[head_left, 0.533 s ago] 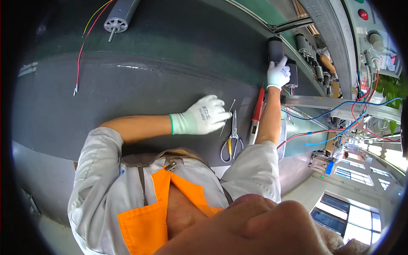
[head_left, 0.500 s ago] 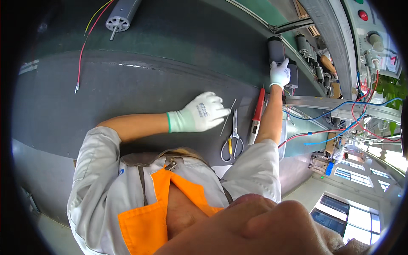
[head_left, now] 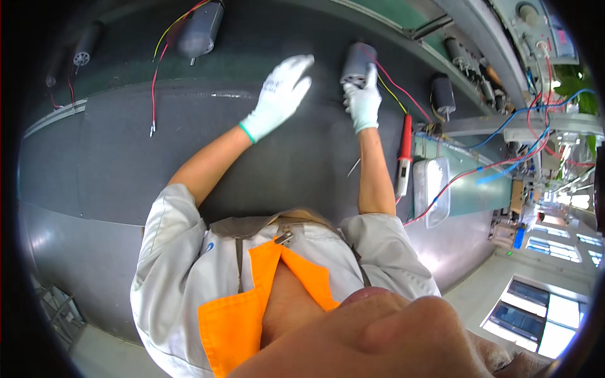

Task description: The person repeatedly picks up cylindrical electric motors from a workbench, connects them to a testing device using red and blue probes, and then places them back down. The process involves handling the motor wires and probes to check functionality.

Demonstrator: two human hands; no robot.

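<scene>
My right hand [head_left: 363, 104], in a white glove, grips the lower end of a grey cylindrical electric motor [head_left: 361, 60], the index finger stretched along its side. Red and yellow wires trail from this motor to the right. To its left, my gloved left hand [head_left: 280, 94] is open above the bench, fingers extended and thumb apart, holding nothing. A second motor [head_left: 201, 31] lies further left, its shaft toward me and its red and yellow wires hanging beside it. Another motor [head_left: 443, 94] rests to the right.
Right of my right forearm lie a slim red-and-white tool [head_left: 404, 151] and a clear plastic box [head_left: 433, 189]. A thin metal rod [head_left: 354, 167] shows beside the forearm. Another motor [head_left: 87, 45] is at far left. A metal frame [head_left: 479, 126] with blue and red cables borders the right.
My right hand has brought a motor leftward from the right side of the bench. My left hand has moved up and forward, fingers straightening. The scissors are out of sight, and the view has shifted.
</scene>
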